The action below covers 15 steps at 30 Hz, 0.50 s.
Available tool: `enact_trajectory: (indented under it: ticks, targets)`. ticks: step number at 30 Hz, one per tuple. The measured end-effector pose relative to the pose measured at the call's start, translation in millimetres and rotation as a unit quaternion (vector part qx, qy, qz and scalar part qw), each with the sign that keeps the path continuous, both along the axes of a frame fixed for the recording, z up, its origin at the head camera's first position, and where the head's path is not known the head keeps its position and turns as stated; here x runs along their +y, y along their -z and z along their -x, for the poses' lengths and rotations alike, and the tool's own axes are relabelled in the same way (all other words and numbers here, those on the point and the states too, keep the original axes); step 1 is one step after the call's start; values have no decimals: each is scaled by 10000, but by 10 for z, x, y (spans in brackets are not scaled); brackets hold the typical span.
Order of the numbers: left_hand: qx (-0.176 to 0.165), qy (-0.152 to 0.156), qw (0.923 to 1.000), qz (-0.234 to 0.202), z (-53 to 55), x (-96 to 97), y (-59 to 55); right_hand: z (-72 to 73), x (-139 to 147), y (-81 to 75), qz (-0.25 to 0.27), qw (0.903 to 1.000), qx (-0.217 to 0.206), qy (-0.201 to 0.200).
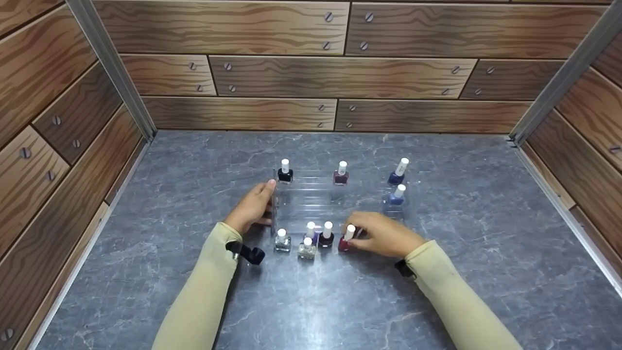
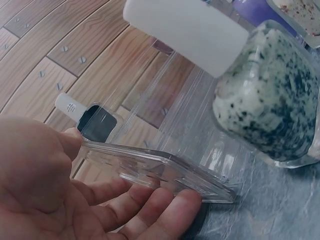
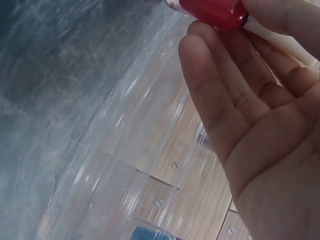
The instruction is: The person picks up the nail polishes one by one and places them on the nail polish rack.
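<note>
A clear tiered rack (image 1: 311, 209) stands on the table. My left hand (image 1: 251, 206) rests against its left side panel (image 2: 165, 165), thumb at the back edge and fingers on the outer face. My right hand (image 1: 381, 234) pinches a red nail polish bottle (image 1: 344, 243) with a white cap, between thumb and fingers at the rack's front. Left of it stand a dark nail polish (image 1: 326, 239), a purple one (image 1: 311, 234), partly hidden, and two speckled ones, one (image 1: 306, 250) in front and another (image 1: 282, 242) by the rack's left corner.
On the rack's top tier are a black bottle (image 1: 285, 174), a maroon bottle (image 1: 341, 177) and a dark blue bottle (image 1: 397, 176). A lighter blue bottle (image 1: 396, 197) sits one tier lower at right. Wood-patterned walls (image 1: 311, 75) enclose the grey marbled table (image 1: 194, 155).
</note>
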State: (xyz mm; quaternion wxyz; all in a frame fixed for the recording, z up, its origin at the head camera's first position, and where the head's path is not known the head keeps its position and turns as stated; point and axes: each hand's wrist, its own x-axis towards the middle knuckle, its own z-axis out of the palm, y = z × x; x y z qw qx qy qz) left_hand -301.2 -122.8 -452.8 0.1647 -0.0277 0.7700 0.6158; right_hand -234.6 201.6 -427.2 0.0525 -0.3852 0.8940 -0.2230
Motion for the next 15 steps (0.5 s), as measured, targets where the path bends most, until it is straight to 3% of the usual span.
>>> enact_trajectory:
  ticks: [10, 15]
  targets:
    - [34, -23, 10000, -24, -1, 18, 7, -17, 41, -19, -19, 9991, -419, 51]
    - [-123, 29, 9997, -198, 17, -27, 17, -19, 32, -28, -130, 9987, -472, 154]
